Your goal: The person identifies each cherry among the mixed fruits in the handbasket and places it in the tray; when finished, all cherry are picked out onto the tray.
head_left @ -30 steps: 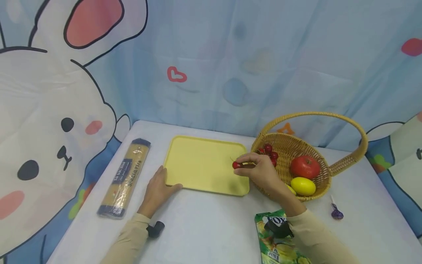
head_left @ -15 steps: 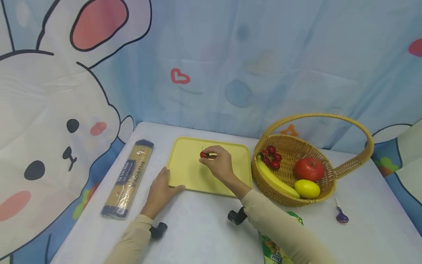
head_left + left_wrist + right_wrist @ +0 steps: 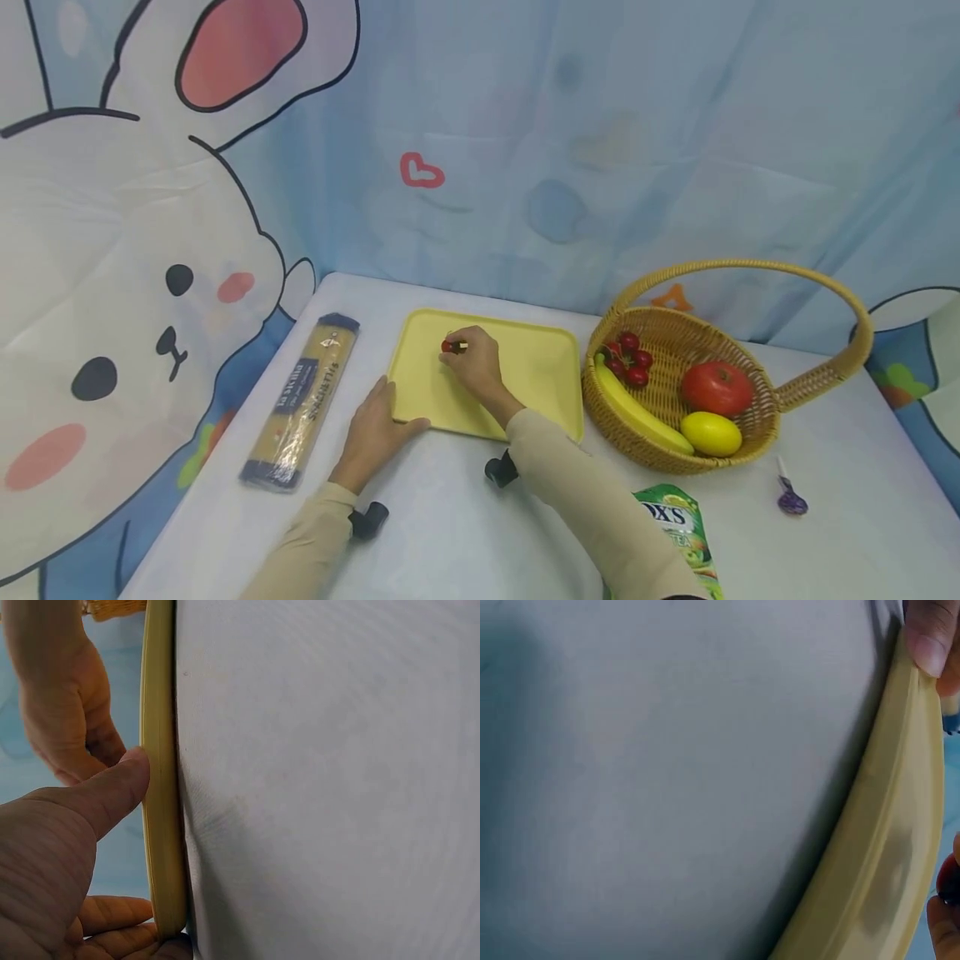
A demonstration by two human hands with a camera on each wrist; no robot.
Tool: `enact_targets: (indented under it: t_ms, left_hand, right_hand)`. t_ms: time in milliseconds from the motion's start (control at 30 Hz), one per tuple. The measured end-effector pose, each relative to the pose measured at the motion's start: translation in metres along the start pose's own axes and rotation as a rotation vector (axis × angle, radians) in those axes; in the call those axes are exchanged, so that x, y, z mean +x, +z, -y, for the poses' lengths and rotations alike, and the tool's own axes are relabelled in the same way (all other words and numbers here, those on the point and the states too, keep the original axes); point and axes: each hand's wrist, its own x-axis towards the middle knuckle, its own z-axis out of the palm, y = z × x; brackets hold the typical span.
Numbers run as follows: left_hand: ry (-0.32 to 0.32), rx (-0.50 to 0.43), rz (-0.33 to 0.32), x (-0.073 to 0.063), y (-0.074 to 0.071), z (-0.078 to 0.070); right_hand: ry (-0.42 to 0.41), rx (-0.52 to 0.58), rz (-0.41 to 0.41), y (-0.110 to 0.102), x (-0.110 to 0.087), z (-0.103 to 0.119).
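Note:
In the head view, a yellow tray [image 3: 525, 375] lies on the white table. My left hand [image 3: 375, 437] grips its near left corner. The left wrist view shows the left thumb [image 3: 124, 780] on the near rim and the fingers [image 3: 120, 922] round the corner. Over the left part of the tray, my right hand [image 3: 476, 367] pinches a red cherry [image 3: 447, 346] between thumb and fingertips. Only part of the cherry [image 3: 949, 879] shows at the right edge of the right wrist view. Whether it touches the tray, I cannot tell.
Right of the tray stands a wicker basket [image 3: 675, 333] with a tall handle, holding several cherries [image 3: 636, 358], a banana [image 3: 637, 412], a red round fruit [image 3: 716, 389] and a lemon [image 3: 711, 433]. Around lie a spaghetti pack [image 3: 303, 400], a green bag [image 3: 678, 521] and a lollipop [image 3: 791, 500].
My right hand has carried the cherry leftward from beside the basket to over the tray's left part and lowered it. The left hand keeps its place on the tray corner.

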Motion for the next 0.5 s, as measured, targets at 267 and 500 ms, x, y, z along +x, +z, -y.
enact_targets:
  t_ms: [267, 500]
  left_hand:
    - [0.014, -0.006, -0.009, 0.0, 0.002, 0.002]
    - [0.013, -0.006, -0.009, 0.001, 0.002, 0.003]
  right_hand:
    - [-0.015, -0.131, 0.104, 0.012, 0.002, 0.004]
    - [-0.024, -0.189, 0.157, 0.015, 0.0, 0.001]
